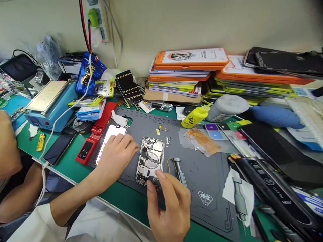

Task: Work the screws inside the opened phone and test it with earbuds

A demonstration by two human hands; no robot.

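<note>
An opened phone point(151, 159) lies on the grey work mat, its inside parts and a round coil area bare. My right hand point(170, 205) pinches a short dark screwdriver point(153, 179) between thumb and index finger, over the phone's lower end; its tip is hard to see. My left hand point(118, 151) is loosely bent above a second phone with a lit screen point(116, 130), left of the opened one. Nothing shows in it, though some fingertips are hidden. Beside the opened phone are small metal parts point(168, 140) and a grey screwdriver point(180, 171).
A red clamp tool point(85, 151) stands left. Behind are a yellow bottle point(195, 117), a grey bottle point(227, 107) and stacked orange cases point(191, 58). A copper-coloured sheet point(203, 141) and a long black tool point(272, 188) lie right. Another person's arm point(8, 148) is at far left.
</note>
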